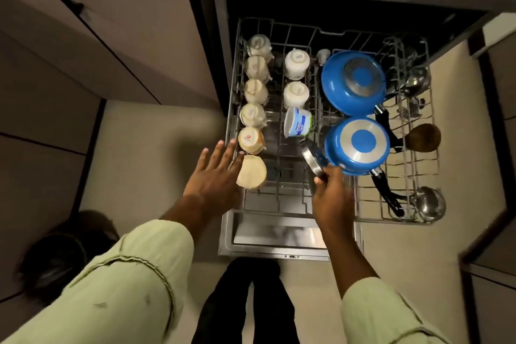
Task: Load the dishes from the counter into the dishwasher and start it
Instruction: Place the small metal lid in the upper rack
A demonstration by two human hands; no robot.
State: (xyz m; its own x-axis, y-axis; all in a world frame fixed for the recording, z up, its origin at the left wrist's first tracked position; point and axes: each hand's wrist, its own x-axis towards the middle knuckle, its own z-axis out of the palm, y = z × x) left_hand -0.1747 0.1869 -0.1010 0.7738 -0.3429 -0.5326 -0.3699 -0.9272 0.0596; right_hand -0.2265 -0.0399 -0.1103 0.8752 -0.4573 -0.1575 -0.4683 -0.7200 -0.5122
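Steel plate (312, 158): held on its edge over the rack (371, 204), between the curd tub (297, 126) and the near blue pan (357, 145).
Right hand (331, 190): curled round the plate's near rim.
Left hand (215, 173): held flat with fingers spread, just beside the nearest cup (251, 172).
Rack: pulled out of the dishwasher (279, 234).
Other cups (255, 91): set upside down in a row on the left.
Far blue pan (353, 82): laid bottom up.

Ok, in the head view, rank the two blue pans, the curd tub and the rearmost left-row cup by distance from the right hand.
1. Front blue pan, just beyond the right hand holding a steel lid.
2. Curd tub, middle row.
3. Rear blue pan, right side, further back.
4. Rearmost cup, back-left corner.
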